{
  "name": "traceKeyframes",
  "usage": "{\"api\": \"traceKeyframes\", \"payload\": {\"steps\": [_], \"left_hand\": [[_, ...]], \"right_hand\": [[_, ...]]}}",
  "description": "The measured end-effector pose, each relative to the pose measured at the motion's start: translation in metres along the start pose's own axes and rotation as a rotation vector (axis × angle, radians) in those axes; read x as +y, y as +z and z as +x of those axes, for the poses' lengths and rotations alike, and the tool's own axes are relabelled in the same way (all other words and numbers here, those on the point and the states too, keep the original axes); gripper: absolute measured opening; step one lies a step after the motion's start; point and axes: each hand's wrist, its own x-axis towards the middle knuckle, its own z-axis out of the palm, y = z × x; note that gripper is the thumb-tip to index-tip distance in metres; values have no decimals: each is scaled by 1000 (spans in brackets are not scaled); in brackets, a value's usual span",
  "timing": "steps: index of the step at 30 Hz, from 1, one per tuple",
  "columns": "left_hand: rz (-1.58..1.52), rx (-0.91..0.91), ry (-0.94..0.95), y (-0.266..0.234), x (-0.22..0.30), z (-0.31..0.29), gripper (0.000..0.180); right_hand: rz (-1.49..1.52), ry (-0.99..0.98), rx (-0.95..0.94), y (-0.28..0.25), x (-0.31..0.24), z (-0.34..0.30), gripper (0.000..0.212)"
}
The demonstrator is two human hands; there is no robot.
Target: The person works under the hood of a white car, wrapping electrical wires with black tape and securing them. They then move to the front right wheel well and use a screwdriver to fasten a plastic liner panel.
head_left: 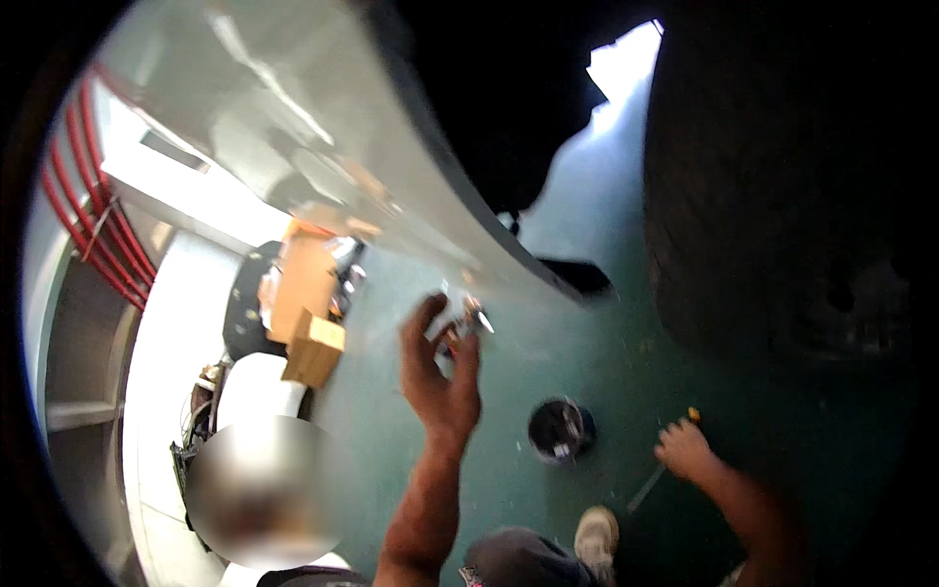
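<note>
A glossy light-coloured vehicle body panel (391, 186) with a dark curved edge slants down from the upper left. Just below its lower part, my left hand (440, 372) is raised with fingers curved and apart; I see nothing held in it. Small blurred metallic and orange items (475, 315) show beyond the fingertips, and I cannot tell what they are. Down at the right, my right hand (685, 450) is closed around a long thin screwdriver (646, 488) with a yellow handle end, its shaft slanting down to the left. A dark tyre (763, 225) fills the upper right.
On the green floor (518, 499) between my hands stands a dark bucket (559, 430) with things inside. Cardboard boxes (315, 347) are at the left beside a white surface. Red pipes (98, 196) run along the far left. My shoe (597, 533) shows below.
</note>
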Motion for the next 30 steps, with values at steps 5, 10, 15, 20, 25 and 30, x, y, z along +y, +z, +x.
{"api": "traceKeyframes", "payload": {"steps": [5, 10, 15, 20, 25, 30], "left_hand": [[-29, 45, 137, -7, 43, 57, 57], [81, 229, 398, 6, 88, 93, 80], [259, 291, 530, 25, 146, 136, 101], [237, 324, 496, 51, 150, 147, 104], [307, 392, 534, 69, 165, 156, 102], [368, 380, 450, 52, 168, 147, 97]], "right_hand": [[94, 50, -73, -17, 33, -10, 33], [205, 71, -367, -43, 59, -15, 32], [130, 28, -445, -149, 65, -63, 32], [768, 203, -73, -236, 74, -229, 37], [1457, 232, 516, -130, 86, -324, 61], [1118, -29, 1211, -126, 65, -301, 62]]}}
